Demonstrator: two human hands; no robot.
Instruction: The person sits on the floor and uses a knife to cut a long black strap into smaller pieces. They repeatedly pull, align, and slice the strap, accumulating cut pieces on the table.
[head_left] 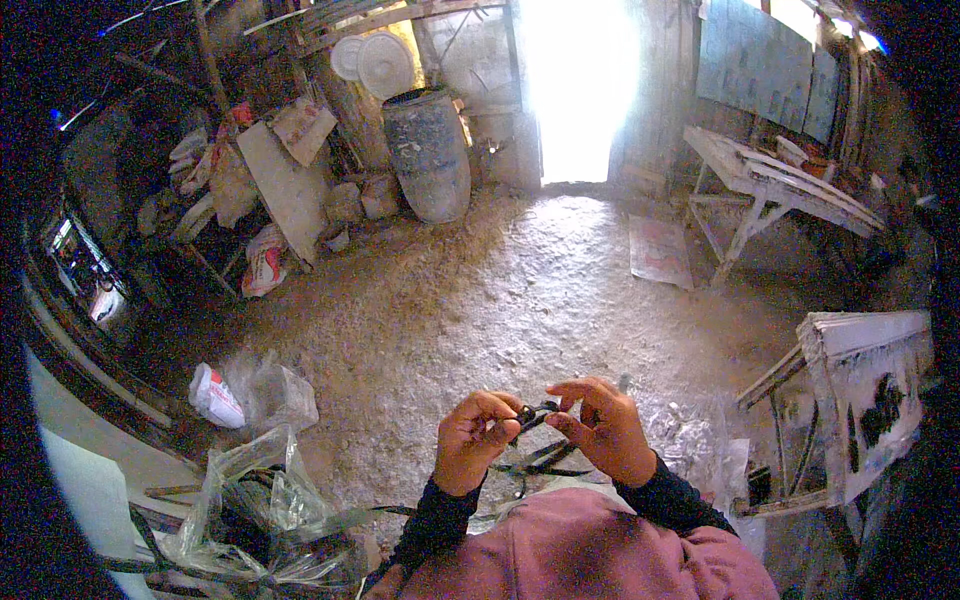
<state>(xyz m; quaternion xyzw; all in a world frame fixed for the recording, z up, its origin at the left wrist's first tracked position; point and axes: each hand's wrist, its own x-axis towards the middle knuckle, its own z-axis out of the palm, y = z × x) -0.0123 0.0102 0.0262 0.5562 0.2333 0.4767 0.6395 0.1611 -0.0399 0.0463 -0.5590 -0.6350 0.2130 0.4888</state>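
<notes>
In front of my body, both hands pinch a small black strap-like piece (pixel 536 414), possibly with a buckle or loop in it; its exact kind is too small to make out. My left hand (pixel 472 440) grips its left end between thumb and fingers. At the right end, the thumb and fingers of my right hand (pixel 608 430) close on it. Below the hands, dark straps (pixel 545 462) hang or lie near my lap. To the left stands a clear plastic bag (pixel 290 500) with black material inside, and a dark strap runs from it toward me.
A crumpled clear plastic bag (pixel 285 392) and a white-and-red packet (pixel 215 396) lie on the rough dirt floor (pixel 430 300). A worn blue barrel (pixel 428 155) stands near the bright doorway (pixel 580 90). Wooden benches (pixel 770 175) and a whitish wooden stand (pixel 865 400) are at the right.
</notes>
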